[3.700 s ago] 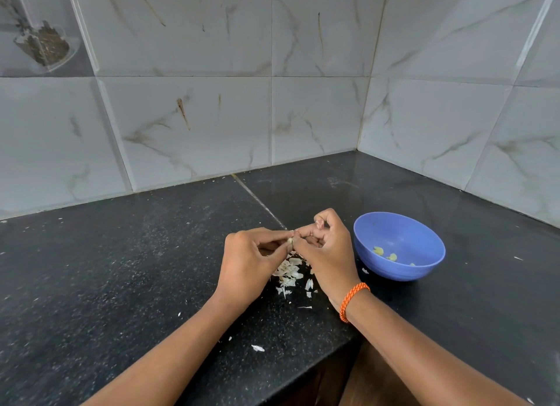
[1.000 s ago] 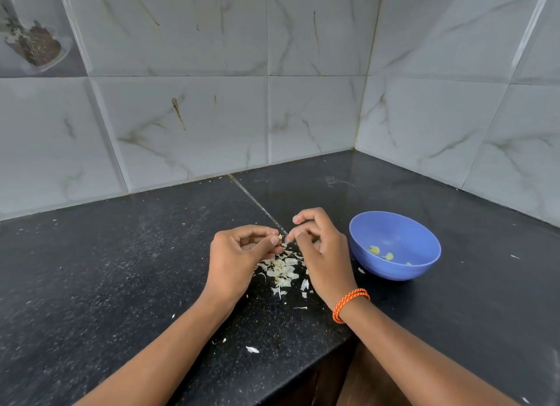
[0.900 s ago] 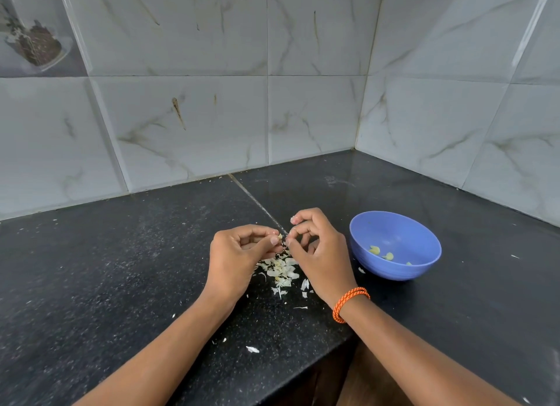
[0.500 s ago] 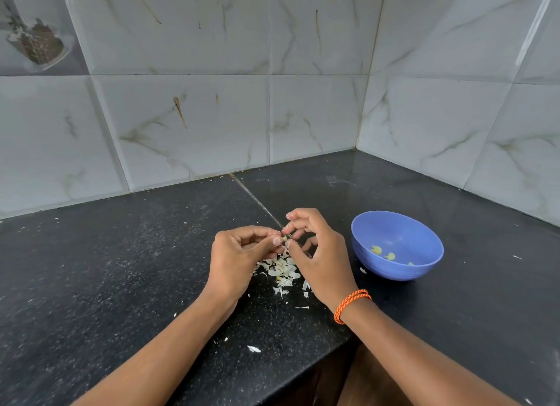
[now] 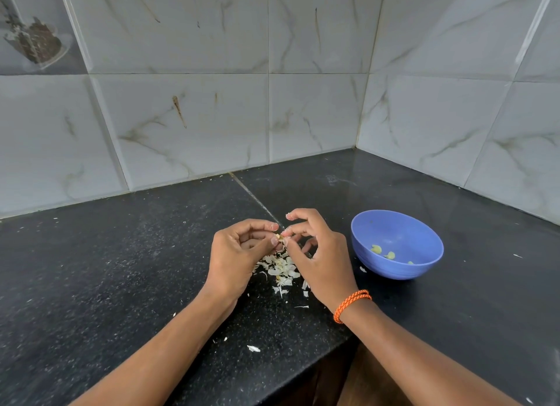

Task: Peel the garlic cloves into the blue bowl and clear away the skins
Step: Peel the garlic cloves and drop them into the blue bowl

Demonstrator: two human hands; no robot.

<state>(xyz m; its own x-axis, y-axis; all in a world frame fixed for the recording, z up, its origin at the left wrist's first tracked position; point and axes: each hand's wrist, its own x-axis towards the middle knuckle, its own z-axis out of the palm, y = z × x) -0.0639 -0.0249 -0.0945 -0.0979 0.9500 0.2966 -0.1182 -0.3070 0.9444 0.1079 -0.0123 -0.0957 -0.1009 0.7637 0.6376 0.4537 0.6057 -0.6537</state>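
Where the two hands meet above the skin pile, a small garlic clove (image 5: 280, 238) sits pinched between them, head view only. Left hand (image 5: 235, 255) curled, thumb and forefinger tip closed on clove's left side. Right hand (image 5: 321, 258) also curled, thumb + forefinger nipping the clove's right end; index finger raised and hooked above, other fingers loosely bent. Clove mostly hidden by fingertips, can't tell how much skin is on it.

Directly below hands: heap of white garlic skins (image 5: 280, 267) on black granite counter (image 5: 106, 254), partly under right palm. Stray flakes nearer counter edge, one larger flake (image 5: 253, 348) well apart from heap, toward the person.

Blue bowl (image 5: 397, 244) upright on counter, right of right hand, near but not touching. Inside: a few pale yellow-green peeled cloves (image 5: 382, 251) at bottom. One skin fragment just beside bowl's left foot.

Orange braided band (image 5: 351, 304) on right wrist. Marbled white wall tiles (image 5: 194, 117) behind, corner at rear right. Clear container w/ dark contents (image 5: 36, 43) upper left, blurred.
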